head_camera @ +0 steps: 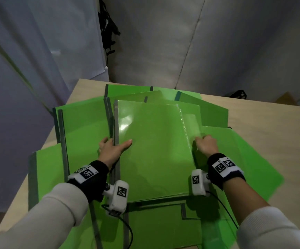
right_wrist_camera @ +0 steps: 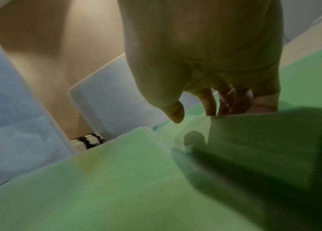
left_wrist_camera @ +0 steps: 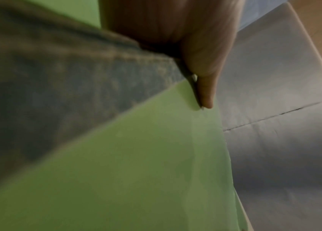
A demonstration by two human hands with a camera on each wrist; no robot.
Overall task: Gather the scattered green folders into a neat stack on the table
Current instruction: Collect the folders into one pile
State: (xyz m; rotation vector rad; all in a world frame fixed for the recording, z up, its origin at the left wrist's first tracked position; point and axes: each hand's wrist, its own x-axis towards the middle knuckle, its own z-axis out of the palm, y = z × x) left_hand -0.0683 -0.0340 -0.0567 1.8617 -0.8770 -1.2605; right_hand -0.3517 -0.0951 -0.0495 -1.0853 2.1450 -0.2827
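Held at both side edges: top folder [head_camera: 152, 150], left hand [head_camera: 112, 150] pinching the spine, right hand [head_camera: 205, 145] gripping the opposite edge, above other green folders [head_camera: 81, 126] scattered over the counter [head_camera: 271, 119]. Glossy covers; could slip sideways and land crooked if released unevenly.

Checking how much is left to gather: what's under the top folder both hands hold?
Under the top folder lie more green folders, fanned out left, right, behind and nearer. How many lie directly beneath is covered. Left hand and right hand grip its side edges.

Top folder [head_camera: 154, 150] on overlapping folders [head_camera: 84, 126], all on table [head_camera: 271, 119]
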